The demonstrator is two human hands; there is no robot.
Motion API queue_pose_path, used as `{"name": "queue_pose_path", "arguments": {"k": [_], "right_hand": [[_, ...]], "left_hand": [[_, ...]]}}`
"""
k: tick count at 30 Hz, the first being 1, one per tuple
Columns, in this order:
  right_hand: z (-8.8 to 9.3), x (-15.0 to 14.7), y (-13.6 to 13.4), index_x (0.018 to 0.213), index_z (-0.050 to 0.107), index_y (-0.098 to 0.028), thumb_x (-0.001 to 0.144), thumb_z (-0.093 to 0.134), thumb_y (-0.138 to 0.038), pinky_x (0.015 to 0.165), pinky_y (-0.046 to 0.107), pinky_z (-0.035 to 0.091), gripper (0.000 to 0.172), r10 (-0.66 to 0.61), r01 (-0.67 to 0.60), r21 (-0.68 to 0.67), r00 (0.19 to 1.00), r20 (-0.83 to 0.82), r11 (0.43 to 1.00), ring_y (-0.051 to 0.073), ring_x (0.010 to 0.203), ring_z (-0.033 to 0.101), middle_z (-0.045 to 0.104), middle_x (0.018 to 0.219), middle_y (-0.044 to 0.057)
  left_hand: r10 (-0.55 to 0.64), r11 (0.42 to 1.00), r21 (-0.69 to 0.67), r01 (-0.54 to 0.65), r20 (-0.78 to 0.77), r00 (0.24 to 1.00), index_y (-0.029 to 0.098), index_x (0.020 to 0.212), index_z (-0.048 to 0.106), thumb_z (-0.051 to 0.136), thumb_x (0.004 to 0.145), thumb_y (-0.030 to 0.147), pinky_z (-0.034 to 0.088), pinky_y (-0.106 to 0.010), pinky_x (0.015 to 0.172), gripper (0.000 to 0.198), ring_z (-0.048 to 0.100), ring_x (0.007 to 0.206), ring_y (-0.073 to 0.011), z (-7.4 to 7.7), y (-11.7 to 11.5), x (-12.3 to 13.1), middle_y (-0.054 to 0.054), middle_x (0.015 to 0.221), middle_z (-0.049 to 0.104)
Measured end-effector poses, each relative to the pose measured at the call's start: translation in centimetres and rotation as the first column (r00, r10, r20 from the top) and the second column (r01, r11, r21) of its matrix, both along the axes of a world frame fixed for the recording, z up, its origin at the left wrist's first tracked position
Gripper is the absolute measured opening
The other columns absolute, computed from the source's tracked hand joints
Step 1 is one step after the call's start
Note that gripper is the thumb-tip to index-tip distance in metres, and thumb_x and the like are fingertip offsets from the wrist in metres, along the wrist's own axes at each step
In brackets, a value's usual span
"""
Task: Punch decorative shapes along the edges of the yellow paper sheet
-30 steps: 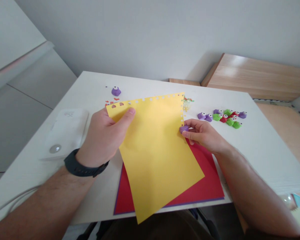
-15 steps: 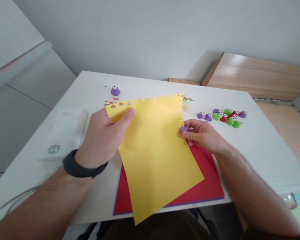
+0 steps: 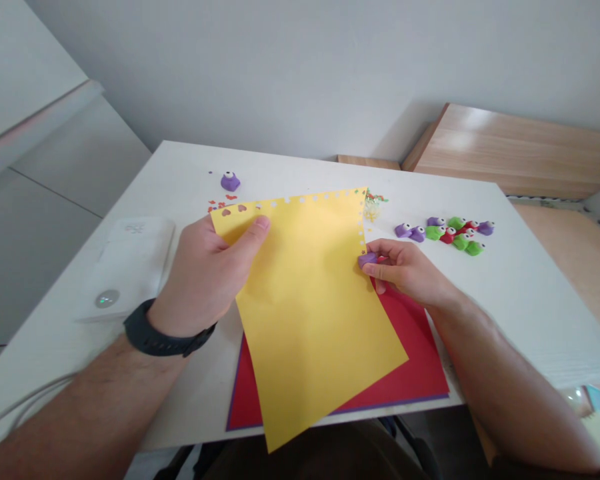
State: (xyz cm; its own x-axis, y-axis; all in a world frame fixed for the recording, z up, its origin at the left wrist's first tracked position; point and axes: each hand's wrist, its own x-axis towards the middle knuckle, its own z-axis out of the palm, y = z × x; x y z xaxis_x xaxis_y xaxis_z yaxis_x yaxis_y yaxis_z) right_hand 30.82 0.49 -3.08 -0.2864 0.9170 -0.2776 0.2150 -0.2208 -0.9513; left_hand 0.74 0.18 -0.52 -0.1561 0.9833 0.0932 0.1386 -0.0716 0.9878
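Observation:
A sheet of yellow paper (image 3: 315,300), tilted above the table, has small shapes punched along its top edge and upper right edge. My left hand (image 3: 217,270) pinches its upper left corner, thumb on top. At the right edge, my right hand (image 3: 403,265) is closed around a small purple craft punch (image 3: 367,260), which sits on the paper's border just below the row of holes. Under the yellow sheet lies red paper (image 3: 410,347) with a purple edge showing beneath it.
Several purple, green and red punches (image 3: 460,233) stand at the right; another purple punch (image 3: 231,181) is at the back left. Paper bits (image 3: 375,203) lie behind the sheet. A white box-shaped device (image 3: 127,267) with cables nearby sits on the left of the white table (image 3: 280,163).
Hands, yellow sheet and punch stay almost in place. The punch at the paper's right edge is slightly shifted in my right fingers.

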Motion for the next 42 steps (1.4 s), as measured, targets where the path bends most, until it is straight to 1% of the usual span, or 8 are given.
{"name": "queue_pose_path", "arguments": {"k": [5, 10, 19, 23, 28, 34, 38, 42], "right_hand": [[0.2, -0.4, -0.1, 0.098, 0.069, -0.018, 0.082, 0.084, -0.035, 0.05, 0.026, 0.04, 0.027, 0.005, -0.006, 0.019, 1.0, 0.02, 1.0, 0.01, 0.05, 0.056, 0.067, 0.077, -0.001], [0.6, -0.6, -0.2, 0.099, 0.068, -0.019, 0.081, 0.084, -0.04, 0.043, 0.025, 0.033, 0.032, -0.054, 0.055, -0.002, 0.997, 0.052, 0.999, 0.01, 0.044, 0.051, 0.064, 0.067, -0.003], [0.6, -0.8, -0.2, 0.098, 0.067, -0.02, 0.078, 0.085, -0.042, 0.038, 0.025, 0.023, 0.034, -0.094, 0.097, -0.055, 0.994, 0.051, 0.994, 0.005, 0.038, 0.036, 0.066, 0.071, -0.002], [0.2, -0.6, -0.1, 0.102, 0.067, -0.021, 0.077, 0.086, -0.043, 0.039, 0.025, 0.026, 0.039, -0.098, 0.099, -0.015, 0.994, 0.037, 0.995, 0.006, 0.04, 0.042, 0.07, 0.077, -0.001], [-0.1, -0.1, 0.1, 0.11, 0.066, -0.021, 0.084, 0.082, -0.044, 0.041, 0.025, 0.029, 0.038, -0.095, 0.093, 0.044, 0.994, 0.051, 0.995, 0.008, 0.043, 0.049, 0.069, 0.079, -0.002], [-0.1, 0.4, 0.5, 0.114, 0.066, -0.022, 0.089, 0.078, -0.05, 0.037, 0.026, 0.025, 0.039, -0.248, 0.247, 0.099, 0.969, 0.002, 0.964, 0.007, 0.04, 0.045, 0.069, 0.08, 0.0], [0.0, 0.5, 0.6, 0.113, 0.064, -0.023, 0.09, 0.076, -0.054, 0.034, 0.026, 0.025, 0.041, -0.271, 0.277, 0.103, 0.96, -0.065, 0.955, 0.006, 0.039, 0.046, 0.075, 0.101, 0.005], [0.1, 0.6, 0.6, 0.113, 0.064, -0.023, 0.092, 0.071, -0.056, 0.034, 0.027, 0.026, 0.039, -0.248, 0.257, 0.105, 0.964, -0.095, 0.961, 0.005, 0.04, 0.048, 0.073, 0.122, 0.009]], "left_hand": [[0.013, 1.0, 0.002, -0.013, 0.006, 1.0, 0.022, 0.118, 0.082, 0.078, 0.091, 0.046, 0.064, -0.039, 0.085, 0.036, 0.078, 0.108, -0.0312, 0.0, 0.0, 0.0, -0.009, 0.119, 0.081], [0.005, 1.0, 0.002, -0.005, 0.025, 1.0, 0.023, 0.12, 0.081, 0.078, 0.09, 0.044, 0.064, -0.041, 0.089, 0.037, 0.077, 0.111, -0.0318, -0.2, 0.0, 0.0, -0.01, 0.123, 0.08], [-0.008, 1.0, -0.011, 0.008, 0.019, 1.0, 0.023, 0.121, 0.08, 0.076, 0.091, 0.045, 0.064, -0.043, 0.093, 0.038, 0.076, 0.113, -0.0327, -0.1, 0.0, -0.1, -0.01, 0.126, 0.079], [0.0, 1.0, -0.015, 0.0, 0.024, 1.0, 0.022, 0.121, 0.08, 0.077, 0.09, 0.045, 0.064, -0.042, 0.093, 0.039, 0.076, 0.115, -0.0325, -0.1, 0.1, 0.0, -0.011, 0.127, 0.079], [0.004, 1.0, -0.017, -0.004, 0.018, 1.0, 0.024, 0.122, 0.08, 0.076, 0.091, 0.045, 0.064, -0.043, 0.093, 0.038, 0.077, 0.112, -0.0322, -0.3, 0.1, -0.1, -0.01, 0.127, 0.079], [0.021, 1.0, -0.02, -0.022, -0.013, 1.0, 0.023, 0.123, 0.08, 0.076, 0.091, 0.045, 0.064, -0.044, 0.093, 0.039, 0.076, 0.114, -0.0327, -0.5, 0.2, -0.3, -0.011, 0.127, 0.079], [0.03, 0.999, -0.024, -0.03, -0.012, 0.999, 0.023, 0.12, 0.081, 0.077, 0.09, 0.044, 0.064, -0.044, 0.091, 0.037, 0.077, 0.11, -0.0323, -0.5, 0.2, -0.3, -0.01, 0.125, 0.08], [0.025, 0.999, -0.021, -0.025, -0.011, 1.0, 0.023, 0.121, 0.081, 0.076, 0.09, 0.046, 0.063, -0.045, 0.093, 0.038, 0.076, 0.112, -0.0327, -0.5, 0.2, -0.3, -0.011, 0.125, 0.079]]}}
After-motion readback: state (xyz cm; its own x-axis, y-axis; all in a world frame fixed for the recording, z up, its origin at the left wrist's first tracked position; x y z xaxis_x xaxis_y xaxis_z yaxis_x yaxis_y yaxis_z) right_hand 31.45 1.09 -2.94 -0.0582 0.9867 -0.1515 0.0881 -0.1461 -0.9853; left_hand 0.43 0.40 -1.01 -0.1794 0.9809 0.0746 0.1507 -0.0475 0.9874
